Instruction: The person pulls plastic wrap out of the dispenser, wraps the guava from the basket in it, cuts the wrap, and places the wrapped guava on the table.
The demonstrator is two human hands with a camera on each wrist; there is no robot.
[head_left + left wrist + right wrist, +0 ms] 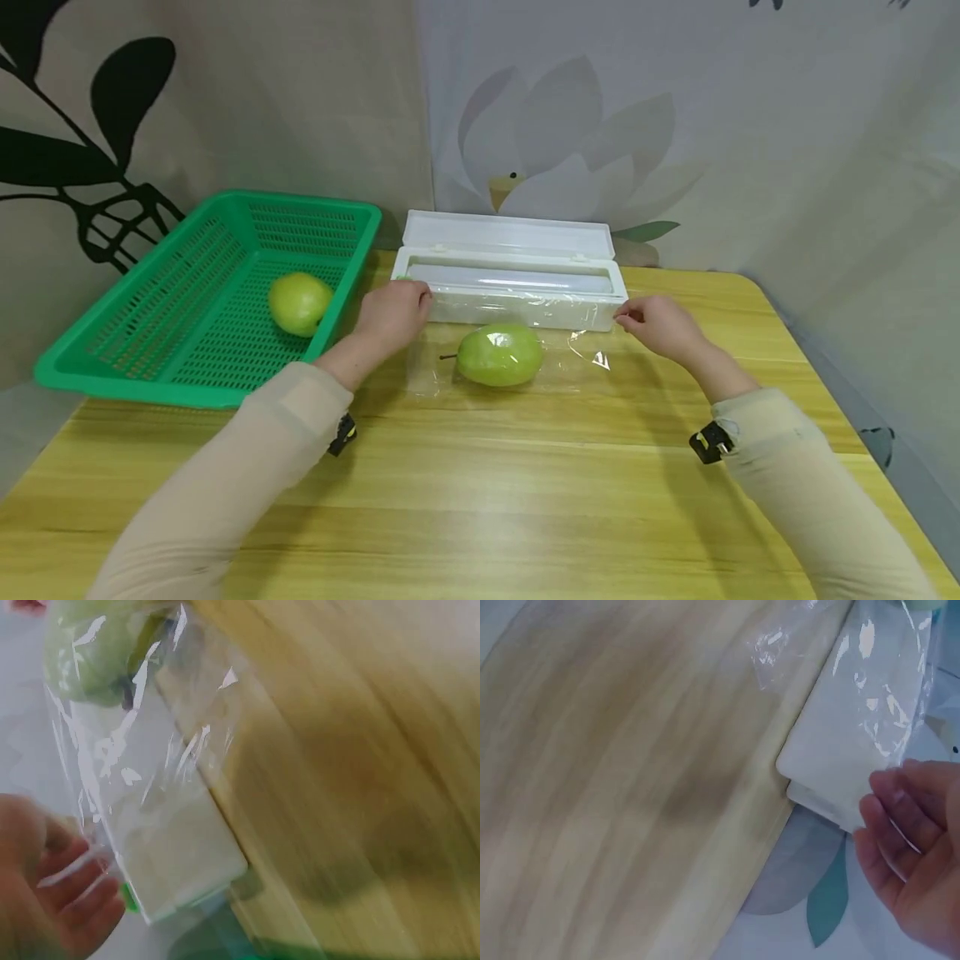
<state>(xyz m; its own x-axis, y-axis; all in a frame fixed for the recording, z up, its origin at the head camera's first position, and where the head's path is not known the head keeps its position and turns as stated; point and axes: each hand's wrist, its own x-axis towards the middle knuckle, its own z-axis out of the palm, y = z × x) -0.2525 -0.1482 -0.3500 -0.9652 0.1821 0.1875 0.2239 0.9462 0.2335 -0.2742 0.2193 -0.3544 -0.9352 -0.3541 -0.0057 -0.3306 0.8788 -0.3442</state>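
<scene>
A green pear lies on its side on the table, its stem pointing left, with clear plastic wrap spread over it. At the wrap's far left corner my left hand pinches the film between thumb and fingers. My right hand pinches the far right corner, so the film stretches between both hands. Just behind the pear stands a white wrap dispenser box, its lid raised and a roll inside. Film overlaps the box's front in both wrist views.
A green plastic basket stands on the left of the wooden table, holding one yellow-green pear. Behind the box hangs a pale cloth with printed flowers and leaves. The table's right edge slants away beyond my right arm.
</scene>
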